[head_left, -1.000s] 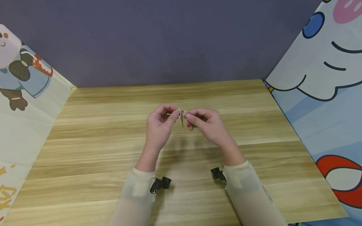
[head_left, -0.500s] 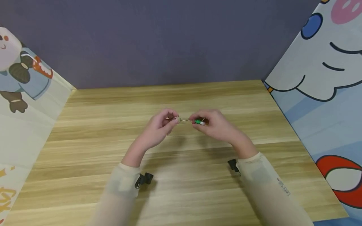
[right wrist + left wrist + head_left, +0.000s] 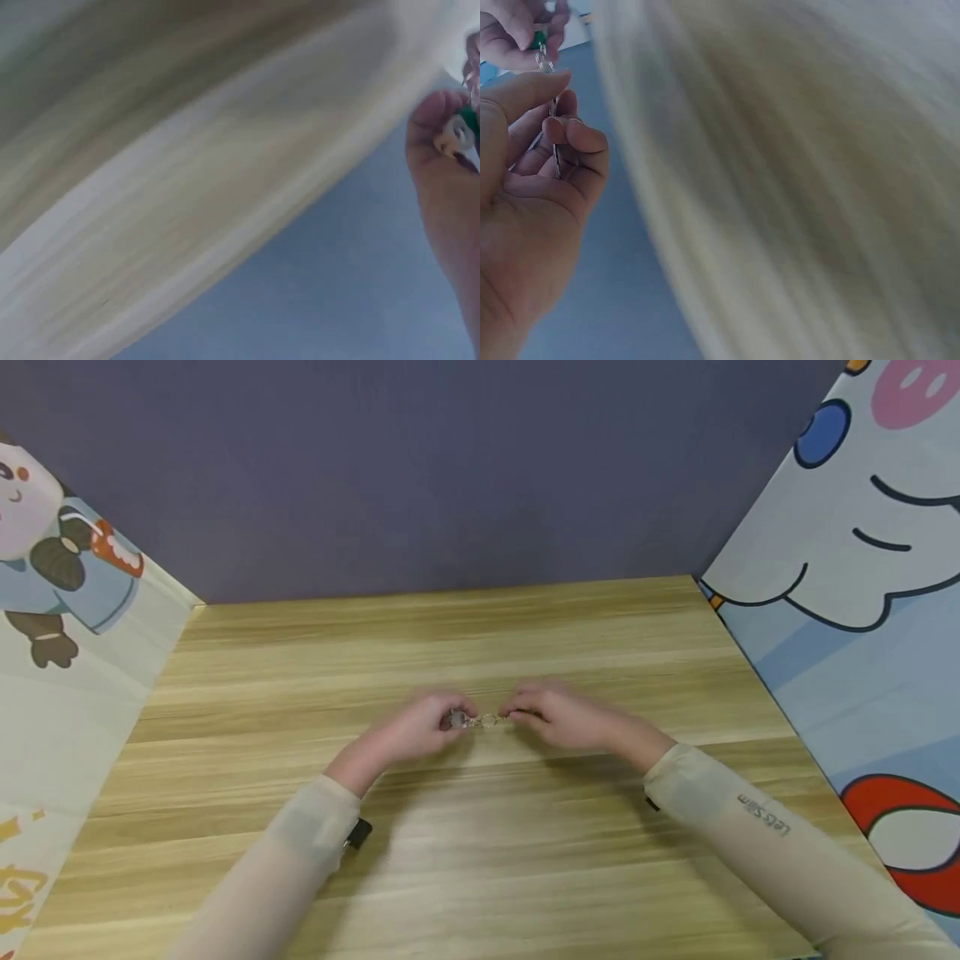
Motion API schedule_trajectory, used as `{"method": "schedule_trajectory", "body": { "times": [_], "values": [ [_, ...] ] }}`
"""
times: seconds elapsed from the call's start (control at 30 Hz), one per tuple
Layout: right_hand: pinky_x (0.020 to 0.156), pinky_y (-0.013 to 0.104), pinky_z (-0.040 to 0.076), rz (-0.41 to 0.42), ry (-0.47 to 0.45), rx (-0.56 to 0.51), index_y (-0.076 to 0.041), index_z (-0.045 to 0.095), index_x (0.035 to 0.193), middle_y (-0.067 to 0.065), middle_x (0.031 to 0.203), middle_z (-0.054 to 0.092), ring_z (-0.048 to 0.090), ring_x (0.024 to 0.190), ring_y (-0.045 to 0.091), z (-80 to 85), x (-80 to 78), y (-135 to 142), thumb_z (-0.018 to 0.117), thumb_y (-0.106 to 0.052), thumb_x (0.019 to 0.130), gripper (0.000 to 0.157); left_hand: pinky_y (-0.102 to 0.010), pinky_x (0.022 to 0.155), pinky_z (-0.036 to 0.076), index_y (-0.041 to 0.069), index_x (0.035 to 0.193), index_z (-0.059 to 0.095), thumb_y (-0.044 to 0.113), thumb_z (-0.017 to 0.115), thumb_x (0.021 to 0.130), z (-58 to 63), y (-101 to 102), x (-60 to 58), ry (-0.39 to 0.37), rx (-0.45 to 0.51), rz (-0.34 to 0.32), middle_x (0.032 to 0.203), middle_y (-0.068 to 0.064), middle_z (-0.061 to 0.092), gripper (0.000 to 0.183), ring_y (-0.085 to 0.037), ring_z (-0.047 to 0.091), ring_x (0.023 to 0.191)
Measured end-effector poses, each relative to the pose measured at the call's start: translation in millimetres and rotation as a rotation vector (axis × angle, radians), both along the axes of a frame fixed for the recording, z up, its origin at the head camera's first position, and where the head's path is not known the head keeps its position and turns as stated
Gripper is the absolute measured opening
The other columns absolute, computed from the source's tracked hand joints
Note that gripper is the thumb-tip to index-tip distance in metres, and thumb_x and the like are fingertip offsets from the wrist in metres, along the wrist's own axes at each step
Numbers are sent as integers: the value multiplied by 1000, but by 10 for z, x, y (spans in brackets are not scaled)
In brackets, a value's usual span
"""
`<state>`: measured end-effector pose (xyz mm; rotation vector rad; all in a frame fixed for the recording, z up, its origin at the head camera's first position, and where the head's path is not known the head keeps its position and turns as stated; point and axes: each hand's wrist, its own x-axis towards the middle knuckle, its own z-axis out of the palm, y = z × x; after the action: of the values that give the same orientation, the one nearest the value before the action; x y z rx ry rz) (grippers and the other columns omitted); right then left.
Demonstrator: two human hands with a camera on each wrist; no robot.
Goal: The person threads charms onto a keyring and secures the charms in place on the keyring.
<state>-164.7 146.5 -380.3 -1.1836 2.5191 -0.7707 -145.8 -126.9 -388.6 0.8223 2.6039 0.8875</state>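
Low over the middle of the table, my left hand [image 3: 423,725] holds a silver-grey key [image 3: 457,719], seen edge-on as a thin metal strip in the left wrist view. A small metal ring and chain [image 3: 488,721] stretches from it towards my right hand [image 3: 558,718]. In the right wrist view, the right hand's fingers pinch a small green, white and orange charm [image 3: 458,132] at the other end. Its green part [image 3: 538,40] also shows in the left wrist view. Fingers hide much of both the key and the charm.
The wood-grain table [image 3: 480,860] lies beneath both hands. A dark purple-grey panel [image 3: 450,477] stands behind it. Cartoon-printed panels [image 3: 840,552] flank the sides. Black wrist mounts [image 3: 358,835] sit by the sleeves.
Both hands have come lower and nearer to me, and the forearms have spread outward. The key that hung between the hands is now in my left hand, with the chain drawn out sideways.
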Motion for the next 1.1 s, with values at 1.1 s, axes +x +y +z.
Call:
{"method": "schedule_trajectory", "body": {
  "times": [1.1],
  "values": [
    [90, 35, 58, -174, 25, 19, -9, 73, 123, 5, 118, 69, 64, 103, 16, -473, -92, 129, 76, -23, 100, 27, -43, 100, 58, 11, 113, 77, 22, 82, 94, -308, -177, -135, -43, -34, 150, 112, -4, 72, 23, -21, 66, 106]
  ]
}}
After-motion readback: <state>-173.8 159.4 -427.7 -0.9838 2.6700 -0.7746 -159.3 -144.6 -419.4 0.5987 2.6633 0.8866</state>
